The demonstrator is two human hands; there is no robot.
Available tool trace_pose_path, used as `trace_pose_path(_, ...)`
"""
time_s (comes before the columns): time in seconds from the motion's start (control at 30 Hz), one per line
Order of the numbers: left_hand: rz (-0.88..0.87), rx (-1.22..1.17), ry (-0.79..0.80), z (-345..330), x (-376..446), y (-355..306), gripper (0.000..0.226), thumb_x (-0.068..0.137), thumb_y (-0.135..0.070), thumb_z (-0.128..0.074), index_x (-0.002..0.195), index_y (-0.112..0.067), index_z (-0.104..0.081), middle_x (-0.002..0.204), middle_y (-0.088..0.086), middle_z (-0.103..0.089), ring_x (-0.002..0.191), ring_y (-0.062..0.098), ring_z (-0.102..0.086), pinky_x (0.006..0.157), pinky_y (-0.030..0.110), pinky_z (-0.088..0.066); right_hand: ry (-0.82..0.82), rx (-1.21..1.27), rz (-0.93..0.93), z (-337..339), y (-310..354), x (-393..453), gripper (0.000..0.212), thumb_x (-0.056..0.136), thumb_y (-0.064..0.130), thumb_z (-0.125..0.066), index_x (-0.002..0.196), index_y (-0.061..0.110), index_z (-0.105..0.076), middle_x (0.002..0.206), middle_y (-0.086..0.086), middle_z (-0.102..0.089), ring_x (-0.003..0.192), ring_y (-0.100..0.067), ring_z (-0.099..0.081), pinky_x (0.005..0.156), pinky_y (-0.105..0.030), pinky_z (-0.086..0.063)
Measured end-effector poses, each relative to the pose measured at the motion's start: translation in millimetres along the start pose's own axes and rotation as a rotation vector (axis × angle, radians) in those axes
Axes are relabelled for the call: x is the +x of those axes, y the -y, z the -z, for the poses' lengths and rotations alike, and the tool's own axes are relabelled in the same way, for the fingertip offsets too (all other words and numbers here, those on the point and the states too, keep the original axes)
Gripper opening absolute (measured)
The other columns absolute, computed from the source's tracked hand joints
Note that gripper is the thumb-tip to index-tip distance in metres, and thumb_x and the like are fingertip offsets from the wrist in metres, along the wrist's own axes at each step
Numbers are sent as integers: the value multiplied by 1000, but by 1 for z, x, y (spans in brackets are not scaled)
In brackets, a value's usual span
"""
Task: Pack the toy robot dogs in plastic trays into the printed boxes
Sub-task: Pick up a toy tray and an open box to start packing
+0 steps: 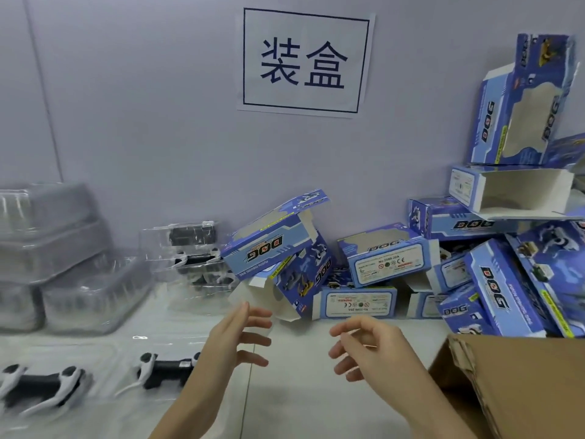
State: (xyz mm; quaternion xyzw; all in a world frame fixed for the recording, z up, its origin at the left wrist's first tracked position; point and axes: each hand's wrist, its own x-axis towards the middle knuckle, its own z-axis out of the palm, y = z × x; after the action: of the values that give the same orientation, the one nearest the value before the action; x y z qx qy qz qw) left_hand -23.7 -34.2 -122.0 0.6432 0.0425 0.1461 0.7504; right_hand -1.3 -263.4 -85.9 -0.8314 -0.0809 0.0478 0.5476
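Both hands hover empty above the white table. My left hand (235, 340) has its fingers spread and straight. My right hand (364, 346) has loosely curled fingers and holds nothing. Just beyond them a blue printed box (278, 245) labelled DOG lies tilted with an open flap. More blue printed boxes (493, 280) are heaped at the right. Two black-and-white toy robot dogs lie in clear plastic trays at lower left, one toy dog (167, 369) beside my left wrist, the other toy dog (41, 388) further left. Trayed dogs (193, 251) are stacked further back.
Empty clear plastic trays (72, 267) are piled at the far left. A brown cardboard carton (512, 384) stands open at the lower right. A paper sign (304, 61) with two characters hangs on the grey wall behind the table.
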Motion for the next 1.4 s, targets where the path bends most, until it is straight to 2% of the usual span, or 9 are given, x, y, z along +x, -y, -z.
trace_pose_path(0.07, -3, 10, -10, -1, -1, 1, 53, 97, -50, -46, 104, -8, -78, 103, 16, -75, 86, 30, -71, 67, 42, -61, -22, -47, 23, -6, 6, 16, 15, 99, 22, -66, 111, 31, -62, 83, 4, -77, 74, -17, -76, 74, -40, -65)
trace_pose_path(0.3, -82, 72, -44, -22, -10, 8, 43, 107, -39, -43, 101, -8, -72, 99, 13, -72, 80, 22, -67, 60, 34, -56, -156, 93, 137, -30, 67, 124, 118, 78, 61, -81, 161, 36, 1, 155, -9, -39, 131, -33, -53, 99, -55, -56)
trace_pose_path(0.5, -166, 125, -31, -31, -19, 13, 45, 92, -50, -45, 92, -15, -74, 87, -2, -73, 79, 17, -66, 61, 35, -55, -145, 325, -6, -50, 115, 185, 91, 78, 73, -73, 151, 35, -33, 135, 9, -48, 122, -25, -51, 87, -53, -60)
trace_pose_path(0.7, -175, 118, -41, -29, -20, 10, 49, 101, -55, -48, 91, -15, -73, 86, -3, -72, 78, 16, -65, 58, 32, -54, -175, 342, -75, -77, 86, 198, 55, 88, 47, -73, 127, 14, -55, 125, -14, -66, 117, -35, -63, 100, -56, -55)
trace_pose_path(0.87, -163, 78, -150, -22, -13, 11, 23, 101, -39, -58, 99, -18, -69, 95, 5, -70, 78, 16, -65, 56, 32, -53, -449, 496, 185, -59, 73, 154, 53, 86, 43, -81, 120, 26, -45, 95, 6, -55, 87, -9, -60, 81, -41, -48)
trace_pose_path(0.97, -202, 59, -263, -12, -7, 7, 7, 105, -26, -62, 110, -20, -60, 103, 7, -65, 78, 13, -67, 58, 33, -57, -553, 453, 431, -33, 63, 112, 76, 83, 32, -87, 137, 27, -35, 116, 6, -62, 105, -3, -62, 93, -21, -50)
trace_pose_path(1.03, -226, 45, -308, -5, -5, 3, 17, 102, -33, -65, 114, -24, -57, 106, 1, -66, 81, 11, -71, 66, 37, -61, -579, 477, 528, -17, 54, 85, 87, 80, 24, -90, 144, 23, -31, 131, 4, -62, 110, 8, -62, 85, -5, -49)
trace_pose_path(1.2, -225, 55, -242, -1, -6, -8, 50, 81, -54, -67, 126, -36, -55, 118, -10, -65, 92, 8, -74, 84, 46, -61, -443, 711, 422, 6, 10, 37, 97, 66, 36, -93, 147, 38, -40, 111, 1, -76, 99, -10, -73, 81, -23, -60)
trace_pose_path(1.4, -127, 359, 78, -12, -24, -4, 47, 98, -57, -59, 143, -48, -47, 140, -25, -58, 131, -1, -55, 103, 24, -47, -258, 862, 223, 7, -28, 20, 72, 69, 44, -83, 135, 27, -57, 119, -6, -77, 102, -23, -77, 70, -29, -63)
